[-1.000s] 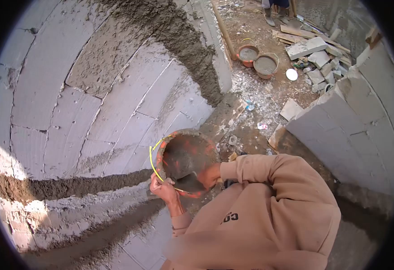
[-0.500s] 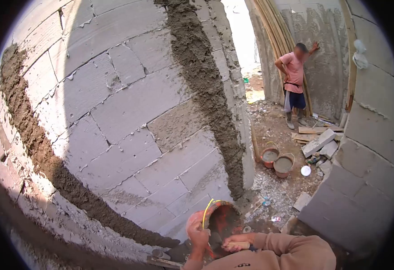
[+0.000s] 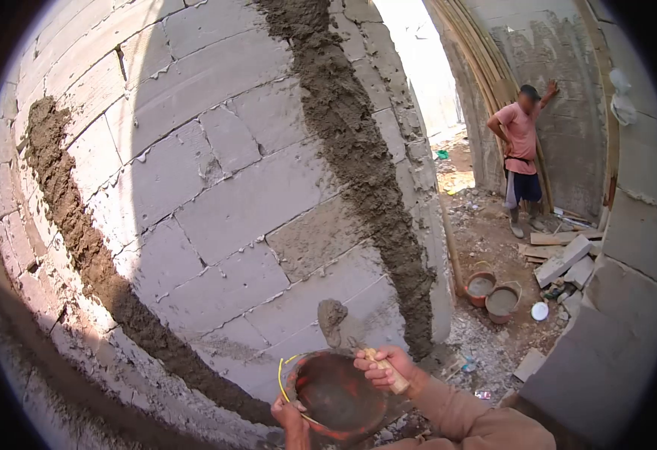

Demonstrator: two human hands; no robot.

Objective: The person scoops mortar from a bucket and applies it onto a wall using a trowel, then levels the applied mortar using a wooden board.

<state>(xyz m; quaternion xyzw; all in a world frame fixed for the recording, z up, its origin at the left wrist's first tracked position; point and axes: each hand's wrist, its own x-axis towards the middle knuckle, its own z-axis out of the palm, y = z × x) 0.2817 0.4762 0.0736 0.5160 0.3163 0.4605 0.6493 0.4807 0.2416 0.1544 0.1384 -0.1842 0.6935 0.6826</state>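
My right hand [image 3: 390,369] is wrapped round the wooden handle of a trowel [image 3: 352,340], raised just above the bucket and close to the wall. On the trowel sits a lump of wet mortar [image 3: 331,318]. My left hand [image 3: 289,414] grips the near left rim of a red bucket [image 3: 336,433], beside its yellow handle [image 3: 281,379]. Grey mortar smears the bucket's inside. In front of me stands a block wall [image 3: 216,202] with two rough bands of mortar, one at the left [image 3: 111,289] and one at the right [image 3: 366,180].
A person in a pink shirt [image 3: 522,139] stands at the back right, one hand against the far wall. Two mortar buckets [image 3: 502,301] sit on the rubble-strewn floor, near a white lid [image 3: 540,310], broken blocks [image 3: 565,261] and planks [image 3: 557,238]. Long timbers [image 3: 478,45] lean beside the doorway.
My right hand has lifted the trowel from the bucket's mouth, with mortar on it. The bucket, tipped sideways before, now faces more upward and has moved left. The view has shifted slightly.
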